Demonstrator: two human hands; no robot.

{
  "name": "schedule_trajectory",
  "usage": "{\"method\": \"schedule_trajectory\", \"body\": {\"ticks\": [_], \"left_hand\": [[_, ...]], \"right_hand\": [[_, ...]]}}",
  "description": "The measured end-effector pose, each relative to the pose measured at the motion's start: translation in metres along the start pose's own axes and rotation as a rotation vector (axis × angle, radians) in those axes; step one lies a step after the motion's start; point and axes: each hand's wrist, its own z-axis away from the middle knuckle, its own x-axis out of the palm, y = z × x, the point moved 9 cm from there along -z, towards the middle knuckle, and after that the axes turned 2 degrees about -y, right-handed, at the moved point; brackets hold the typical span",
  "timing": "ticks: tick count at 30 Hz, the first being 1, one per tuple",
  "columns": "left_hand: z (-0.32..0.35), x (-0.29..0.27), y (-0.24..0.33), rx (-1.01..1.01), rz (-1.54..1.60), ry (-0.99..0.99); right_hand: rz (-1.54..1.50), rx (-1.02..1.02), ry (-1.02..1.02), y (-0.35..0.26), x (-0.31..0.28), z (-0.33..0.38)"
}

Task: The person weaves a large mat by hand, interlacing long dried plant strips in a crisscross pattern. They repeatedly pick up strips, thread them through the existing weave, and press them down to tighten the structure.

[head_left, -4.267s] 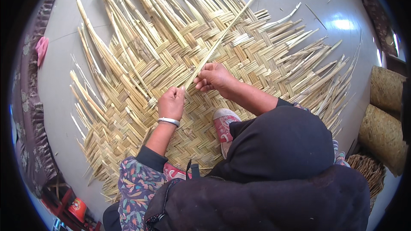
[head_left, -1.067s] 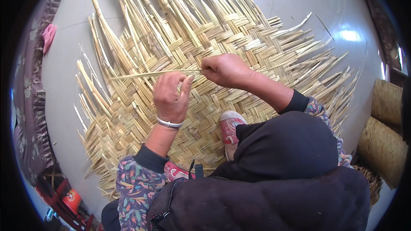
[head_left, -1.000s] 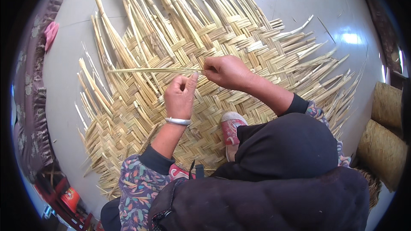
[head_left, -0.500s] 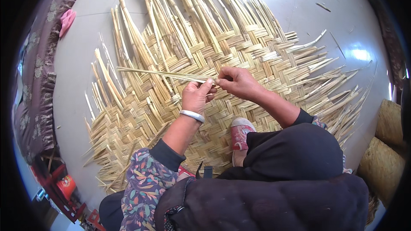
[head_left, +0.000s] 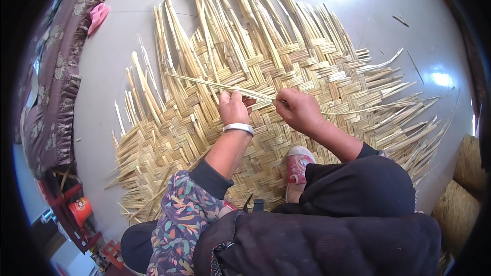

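Observation:
Over the middle of a large woven straw mat (head_left: 271, 138) I hold a thin bundle of straw strips (head_left: 199, 83). My left hand (head_left: 235, 107), with a pale bangle on its wrist, pinches the bundle partway along, and the loose end points to the far left. My right hand (head_left: 298, 110) is closed around the other part, a short way to the right. A stretch of the strips shows between the two hands. Beneath them the mat lies on the floor, with long unwoven stalks (head_left: 245, 15) sticking out at its far edge and shorter ends along the right.
My shoe (head_left: 298, 166) rests on the mat. A pink cloth (head_left: 98, 17) lies at the far left beside a dark patterned drape (head_left: 61, 71). Red furniture (head_left: 66, 214) stands at the near left. Rolled straw mats (head_left: 455, 209) sit at the right. Straw scraps lie on the grey floor.
My right hand has slid right along the strips, away from my left hand, exposing a longer stretch between them. The whole view has shifted slightly.

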Motion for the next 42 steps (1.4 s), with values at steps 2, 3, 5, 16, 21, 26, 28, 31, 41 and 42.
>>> {"method": "schedule_trajectory", "body": {"ticks": [2, 3, 5, 16, 21, 26, 28, 31, 41, 42], "left_hand": [[-0.004, -0.006, 0.001, -0.012, 0.013, 0.049], [-0.006, -0.008, 0.002, -0.017, 0.037, 0.06], [-0.01, -0.011, 0.004, -0.027, 0.086, 0.081], [-0.029, -0.048, 0.026, -0.068, 0.226, 0.218], [-0.043, -0.066, 0.032, -0.038, 0.221, 0.227], [-0.062, -0.095, 0.034, -0.035, 0.27, 0.27], [-0.068, -0.108, 0.039, -0.063, 0.262, 0.284], [-0.073, -0.123, 0.05, -0.013, 0.34, 0.327], [0.024, -0.036, 0.157, 1.361, -0.908, 0.206], [0.026, -0.005, 0.138, 1.228, -0.975, -0.146]], "right_hand": [[0.049, -0.063, 0.033, -0.009, -0.001, 0.002], [0.073, -0.096, 0.049, -0.014, -0.001, 0.003], [0.147, -0.141, 0.079, -0.021, -0.002, 0.005], [0.217, -0.247, 0.126, -0.025, 0.002, 0.01], [0.222, -0.263, 0.118, -0.027, 0.003, 0.011], [0.218, -0.284, 0.112, -0.028, 0.003, 0.012], [0.21, -0.298, 0.118, -0.029, 0.002, 0.013], [0.212, -0.29, 0.102, -0.025, 0.003, 0.015], [0.028, -0.004, -0.217, 0.012, 0.014, -0.008], [0.044, -0.031, -0.23, 0.006, 0.014, -0.012]]}}
